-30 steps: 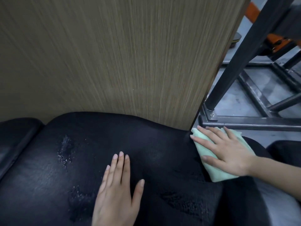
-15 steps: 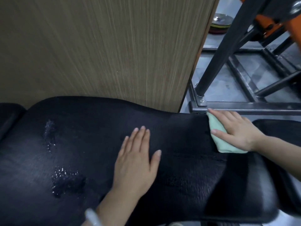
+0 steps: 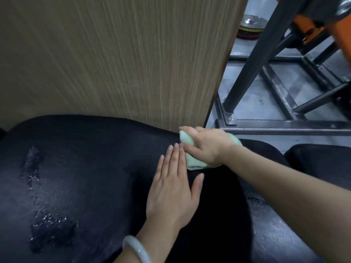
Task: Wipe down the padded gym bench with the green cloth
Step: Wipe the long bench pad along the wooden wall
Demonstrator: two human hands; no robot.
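A: Where is the green cloth [image 3: 191, 158]?

B: On the padded gym bench [image 3: 91, 168], near its far edge, just below the corner of the wood-grain panel [image 3: 123, 59]. It lies bunched under the right hand [image 3: 206, 147].

A: How does that hand sit?

B: Palm down, forearm reaching in from the lower right. Its fingers curl over the cloth and grip it against the pad.

A: And the left hand [image 3: 175, 188]?

B: Flat on the black pad, fingers straight and together, thumb spread to the right, holding nothing. Its fingertips [image 3: 175, 149] lie just beside the cloth. A pale bangle [image 3: 136, 249] rings the wrist.

A: Anything else on the pad?

B: Wet, beaded patches [image 3: 49, 224] at the left. A dark metal frame [image 3: 284, 128] stands on the floor beyond.
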